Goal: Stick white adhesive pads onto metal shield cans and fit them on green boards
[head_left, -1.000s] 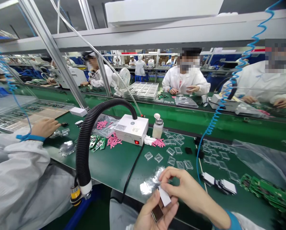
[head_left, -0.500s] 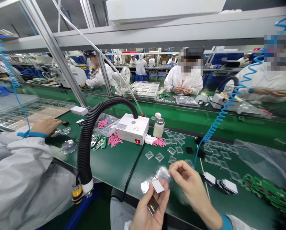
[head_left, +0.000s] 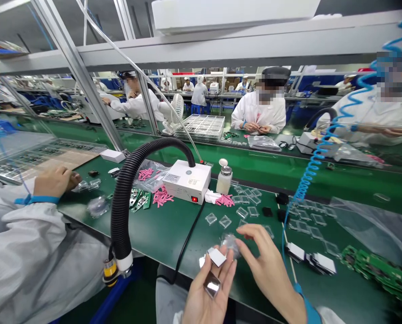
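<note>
While the left hand [head_left: 204,288] holds a shiny square [head_left: 212,284], the right hand [head_left: 265,270] is open, empty.

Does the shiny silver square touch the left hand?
Touching: the head view shows the shiny silver square lying on the palm of the left hand.

The box [head_left: 186,182] sits on the bench [head_left: 160,234]. The bottle [head_left: 224,177] is just right of the box. The hose [head_left: 127,189] curves over on the left of it. Foam bits [head_left: 161,197] lie just in front of the box. Small cases [head_left: 225,221] lie in front and to the right of it, and boards [head_left: 376,270] lie farther right. The left hand [head_left: 206,288] and right hand [head_left: 266,270] are in front of the box, past the cases. A co-worker's hand [head_left: 55,180] is far left of the box. A fan [head_left: 172,108] stands behind the box, on the next bench.
</note>
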`<state>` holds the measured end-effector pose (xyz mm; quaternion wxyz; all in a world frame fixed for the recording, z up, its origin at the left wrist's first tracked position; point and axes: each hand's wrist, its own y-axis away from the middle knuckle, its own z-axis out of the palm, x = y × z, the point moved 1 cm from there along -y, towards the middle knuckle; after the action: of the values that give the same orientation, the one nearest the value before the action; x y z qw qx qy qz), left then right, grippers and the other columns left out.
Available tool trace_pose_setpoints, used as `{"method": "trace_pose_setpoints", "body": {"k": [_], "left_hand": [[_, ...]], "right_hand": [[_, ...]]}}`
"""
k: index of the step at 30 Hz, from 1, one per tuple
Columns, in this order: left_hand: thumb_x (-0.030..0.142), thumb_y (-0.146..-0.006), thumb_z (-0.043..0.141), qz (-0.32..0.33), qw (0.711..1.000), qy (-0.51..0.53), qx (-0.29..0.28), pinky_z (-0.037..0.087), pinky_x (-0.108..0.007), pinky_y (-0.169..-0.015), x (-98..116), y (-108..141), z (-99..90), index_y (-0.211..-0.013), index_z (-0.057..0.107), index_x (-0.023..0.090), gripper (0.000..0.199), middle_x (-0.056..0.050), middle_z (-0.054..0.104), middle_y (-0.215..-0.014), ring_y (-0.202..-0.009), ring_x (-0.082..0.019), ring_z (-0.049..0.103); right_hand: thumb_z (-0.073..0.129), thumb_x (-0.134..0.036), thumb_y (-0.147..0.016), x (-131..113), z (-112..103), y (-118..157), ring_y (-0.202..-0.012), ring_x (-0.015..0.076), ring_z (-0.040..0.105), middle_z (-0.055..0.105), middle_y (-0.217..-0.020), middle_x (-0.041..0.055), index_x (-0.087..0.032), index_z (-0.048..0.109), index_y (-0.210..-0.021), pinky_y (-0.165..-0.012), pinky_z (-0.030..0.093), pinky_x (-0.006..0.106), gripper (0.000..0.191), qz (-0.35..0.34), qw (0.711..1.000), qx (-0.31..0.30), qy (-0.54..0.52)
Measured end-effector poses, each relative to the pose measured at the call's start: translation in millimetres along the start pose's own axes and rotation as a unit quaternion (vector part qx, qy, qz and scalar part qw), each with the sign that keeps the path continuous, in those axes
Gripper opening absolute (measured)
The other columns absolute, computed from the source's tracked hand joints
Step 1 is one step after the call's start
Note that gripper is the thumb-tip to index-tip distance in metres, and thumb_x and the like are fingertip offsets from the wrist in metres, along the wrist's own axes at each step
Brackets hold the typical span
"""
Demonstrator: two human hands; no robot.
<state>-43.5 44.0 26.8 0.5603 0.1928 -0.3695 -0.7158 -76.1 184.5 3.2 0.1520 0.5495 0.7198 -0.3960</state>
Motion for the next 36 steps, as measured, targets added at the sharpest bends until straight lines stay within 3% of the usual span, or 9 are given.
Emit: {"method": "trace_pose_setpoints", "body": {"k": [2,5,9,17,20,23,28,31,36], "left_hand": [[0.01,-0.089,0.043,0.006,1.0,-0.001,-0.006,0.052,-0.044,-0.089,-1.1,-2.9,-0.6,-0.097,0.064,-0.002,0.026,-0.021,0.066,-0.107,-0.105,-0.033,0.059],[0.015,-0.091,0.044,-0.007,0.998,0.004,-0.066,0.048,-0.039,-0.096,-4.6,-11.1,-6.4,-0.093,0.069,0.006,0.027,-0.014,0.068,-0.107,-0.104,-0.026,0.061],[0.02,-0.092,0.043,-0.04,0.989,0.027,-0.137,0.044,-0.036,-0.1,-9.6,-18.8,-17.0,-0.091,0.072,0.012,0.03,-0.011,0.068,-0.108,-0.105,-0.022,0.061],[0.009,-0.086,0.049,-0.056,0.99,0.054,-0.121,0.044,-0.039,-0.099,-14.8,-17.7,-17.4,-0.086,0.073,0.007,0.023,-0.017,0.068,-0.104,-0.112,-0.029,0.055],[0.019,-0.087,0.052,-0.042,0.996,0.026,-0.07,0.044,-0.041,-0.098,-11.2,-11.9,-11.9,-0.091,0.071,0.006,0.024,-0.018,0.066,-0.109,-0.113,-0.031,0.054],[0.027,-0.089,0.049,-0.021,0.999,0.006,-0.038,0.043,-0.044,-0.098,-7.1,-10.3,-11.6,-0.095,0.07,0.007,0.03,-0.017,0.065,-0.113,-0.113,-0.031,0.055],[0.025,-0.09,0.044,-0.031,0.987,0.044,-0.149,0.04,-0.042,-0.102,-8.5,-23.3,-22.2,-0.102,0.069,0.011,0.031,-0.015,0.059,-0.122,-0.118,-0.028,0.051],[0.025,-0.091,0.043,0.004,0.988,0.019,-0.153,0.039,-0.039,-0.104,-11.2,-28.5,-26.2,-0.101,0.07,0.011,0.032,-0.015,0.06,-0.122,-0.118,-0.026,0.051],[0.027,-0.091,0.043,0.042,0.988,-0.016,-0.149,0.036,-0.037,-0.106,-15.1,-28.1,-27.2,-0.105,0.068,0.01,0.033,-0.014,0.059,-0.123,-0.118,-0.026,0.051]], "right_hand": [[0.05,-0.03,-0.091,-15.6,-5.3,9.2,-0.1,0.0108,0.048,0.049,-0.106,0.0048,-0.017,0.05,-0.101,-0.082,0.042,0.02,0.016,-0.035,0.999,0.012,-0.022],[0.068,-0.032,-0.076,-32.2,0.4,20.3,-0.102,0.0144,0.045,0.048,-0.108,0.0052,-0.017,0.051,-0.097,-0.082,0.042,0.022,0.031,-0.08,0.996,0.014,0.024],[0.07,-0.031,-0.071,-37.9,16.5,23.8,-0.102,0.0168,0.042,0.048,-0.108,0.005,-0.016,0.052,-0.091,-0.08,0.042,0.024,0.03,-0.059,0.996,0.043,0.057],[0.054,-0.022,-0.083,-37.6,18.3,16.6,-0.106,0.012,0.048,0.05,-0.109,0.005,-0.016,0.048,-0.096,-0.086,0.043,0.021,0.016,0.012,0.993,0.07,-0.093],[0.05,-0.017,-0.083,-43.6,5.3,13.5,-0.101,0.0086,0.054,0.054,-0.103,0.0037,-0.016,0.044,-0.098,-0.086,0.046,0.017,0.016,0.003,0.984,0.083,-0.155],[0.051,-0.014,-0.082,-49.4,-9.4,15.5,-0.093,0.0063,0.057,0.056,-0.098,0.0021,-0.018,0.048,-0.103,-0.08,0.047,0.011,0.022,-0.068,0.992,0.048,-0.091],[0.055,-0.02,-0.085,-43.4,-8.3,33.3,-0.089,0.0098,0.058,0.057,-0.101,0.0054,-0.019,0.055,-0.113,-0.074,0.049,0.014,0.028,-0.184,0.98,-0.032,0.068],[0.053,-0.025,-0.089,-40.3,3.3,41.8,-0.084,0.0098,0.058,0.059,-0.098,0.0046,-0.016,0.055,-0.114,-0.073,0.048,0.016,0.027,-0.198,0.975,-0.028,0.099],[0.037,-0.035,-0.098,-47.0,13.5,41.5,-0.075,0.0076,0.054,0.061,-0.086,0.0017,-0.014,0.057,-0.108,-0.067,0.043,0.017,0.031,-0.195,0.977,0.046,0.076]]}}
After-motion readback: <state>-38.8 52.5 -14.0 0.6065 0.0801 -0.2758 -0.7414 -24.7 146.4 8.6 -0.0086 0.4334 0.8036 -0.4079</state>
